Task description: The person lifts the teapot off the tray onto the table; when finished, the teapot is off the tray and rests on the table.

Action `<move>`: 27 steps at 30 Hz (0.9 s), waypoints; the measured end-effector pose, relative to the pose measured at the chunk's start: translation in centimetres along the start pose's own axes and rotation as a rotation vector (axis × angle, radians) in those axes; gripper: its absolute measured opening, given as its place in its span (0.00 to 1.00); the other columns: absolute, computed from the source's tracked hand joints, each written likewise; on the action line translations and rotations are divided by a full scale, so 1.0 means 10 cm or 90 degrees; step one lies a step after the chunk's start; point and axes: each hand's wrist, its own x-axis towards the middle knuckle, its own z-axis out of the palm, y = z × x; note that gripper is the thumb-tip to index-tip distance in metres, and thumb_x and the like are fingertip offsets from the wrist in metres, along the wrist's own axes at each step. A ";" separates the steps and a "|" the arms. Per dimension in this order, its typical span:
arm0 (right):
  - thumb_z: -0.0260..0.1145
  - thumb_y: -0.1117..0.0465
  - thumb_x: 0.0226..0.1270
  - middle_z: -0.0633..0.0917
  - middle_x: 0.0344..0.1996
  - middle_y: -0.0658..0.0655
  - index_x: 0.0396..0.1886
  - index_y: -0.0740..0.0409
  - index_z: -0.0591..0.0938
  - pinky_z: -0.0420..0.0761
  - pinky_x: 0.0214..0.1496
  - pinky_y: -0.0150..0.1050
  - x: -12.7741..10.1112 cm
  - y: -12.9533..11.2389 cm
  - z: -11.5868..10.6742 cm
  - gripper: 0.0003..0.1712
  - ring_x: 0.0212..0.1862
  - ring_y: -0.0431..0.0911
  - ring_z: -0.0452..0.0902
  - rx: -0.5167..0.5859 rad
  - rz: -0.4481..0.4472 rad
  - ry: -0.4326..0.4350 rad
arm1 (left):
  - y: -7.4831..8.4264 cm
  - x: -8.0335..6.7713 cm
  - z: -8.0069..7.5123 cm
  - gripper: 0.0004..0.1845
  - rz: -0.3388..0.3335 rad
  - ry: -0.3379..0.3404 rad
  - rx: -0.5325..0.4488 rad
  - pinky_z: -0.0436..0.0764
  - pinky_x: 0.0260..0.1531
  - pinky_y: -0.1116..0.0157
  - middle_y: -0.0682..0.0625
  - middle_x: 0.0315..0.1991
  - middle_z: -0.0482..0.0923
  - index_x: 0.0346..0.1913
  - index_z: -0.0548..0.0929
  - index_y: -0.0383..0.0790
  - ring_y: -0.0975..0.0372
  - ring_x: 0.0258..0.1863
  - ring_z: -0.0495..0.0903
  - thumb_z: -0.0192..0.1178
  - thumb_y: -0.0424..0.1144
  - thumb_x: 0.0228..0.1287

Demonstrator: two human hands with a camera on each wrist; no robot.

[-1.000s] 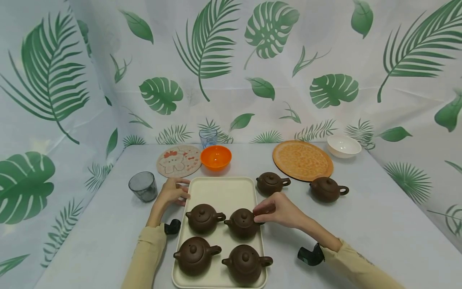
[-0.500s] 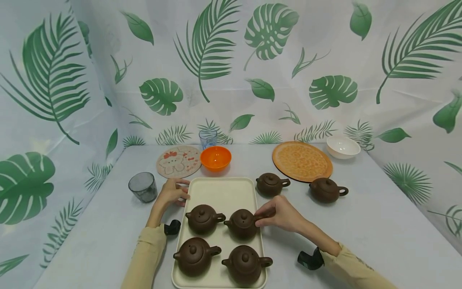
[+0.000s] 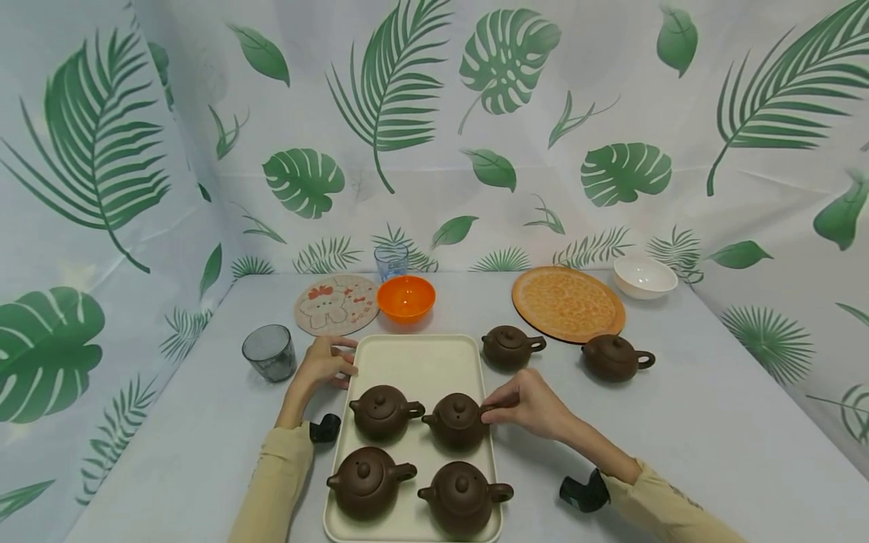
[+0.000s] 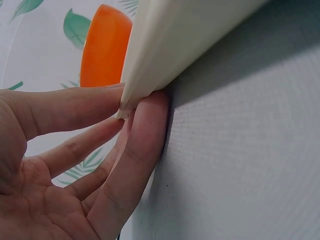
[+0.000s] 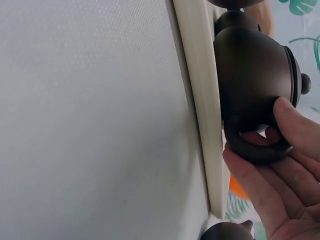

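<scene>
A cream tray (image 3: 414, 362) on the table carries several brown teapots. My right hand (image 3: 523, 403) pinches the handle of the back right teapot (image 3: 456, 419), which stands on the tray; the right wrist view shows thumb and fingers round the handle of that teapot (image 5: 250, 80) beside the tray's rim (image 5: 200, 100). My left hand (image 3: 324, 362) holds the tray's left edge, fingers above and below the rim of the tray (image 4: 165, 45) in the left wrist view. Two more brown teapots (image 3: 511, 345) (image 3: 614, 356) stand on the table right of the tray.
Behind the tray are an orange bowl (image 3: 406, 296), a clear glass (image 3: 391, 259) and a round patterned mat (image 3: 336, 303). A grey glass (image 3: 269, 351) stands left, an orange plate (image 3: 568, 302) and a white bowl (image 3: 645, 274) at the back right. Leaf-print cloth walls surround the table.
My right hand has shifted slightly right and down along the back right teapot, settling on its handle. My left hand and the tray have not moved.
</scene>
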 end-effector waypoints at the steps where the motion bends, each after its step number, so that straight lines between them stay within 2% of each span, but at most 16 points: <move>1: 0.75 0.63 0.52 0.89 0.26 0.52 0.31 0.60 0.90 0.76 0.25 0.28 -0.01 0.01 -0.01 0.07 0.28 0.31 0.78 0.001 -0.004 0.004 | 0.00 0.00 0.00 0.27 -0.001 -0.001 0.001 0.86 0.22 0.60 0.37 0.36 0.80 0.56 0.76 0.27 0.58 0.24 0.81 0.64 0.18 0.48; 6: 0.75 0.63 0.52 0.89 0.27 0.52 0.32 0.62 0.90 0.79 0.26 0.28 -0.06 0.05 -0.13 0.08 0.30 0.32 0.81 0.018 -0.028 0.019 | 0.01 -0.01 0.00 0.27 -0.001 0.001 -0.001 0.86 0.22 0.61 0.37 0.36 0.80 0.56 0.76 0.27 0.59 0.23 0.80 0.64 0.19 0.48; 13: 0.74 0.65 0.53 0.89 0.28 0.56 0.34 0.65 0.89 0.82 0.28 0.31 -0.25 0.10 -0.50 0.09 0.31 0.35 0.83 0.002 -0.066 0.031 | 0.01 -0.02 0.00 0.27 -0.002 -0.003 -0.003 0.86 0.22 0.60 0.37 0.37 0.80 0.57 0.76 0.27 0.58 0.23 0.81 0.64 0.19 0.49; 17: 0.73 0.67 0.53 0.89 0.29 0.55 0.34 0.67 0.88 0.84 0.30 0.32 -0.43 0.17 -0.74 0.08 0.33 0.38 0.85 -0.021 -0.056 0.044 | 0.01 -0.01 -0.01 0.27 -0.004 -0.003 -0.006 0.86 0.22 0.60 0.38 0.36 0.80 0.56 0.76 0.28 0.58 0.23 0.81 0.64 0.19 0.48; 24: 0.72 0.74 0.51 0.89 0.27 0.49 0.33 0.69 0.88 0.79 0.24 0.29 -0.81 0.40 -1.15 0.08 0.28 0.33 0.81 -0.037 -0.027 0.065 | 0.02 -0.01 0.00 0.27 -0.012 0.004 -0.001 0.86 0.22 0.61 0.38 0.37 0.80 0.56 0.77 0.28 0.58 0.25 0.81 0.64 0.19 0.48; 27: 0.70 0.77 0.51 0.89 0.28 0.45 0.34 0.68 0.88 0.81 0.26 0.28 -0.96 0.52 -1.30 0.09 0.30 0.34 0.83 -0.029 -0.024 0.073 | 0.02 -0.01 0.00 0.27 -0.014 0.006 0.001 0.86 0.22 0.61 0.38 0.37 0.80 0.57 0.77 0.29 0.58 0.26 0.81 0.64 0.19 0.48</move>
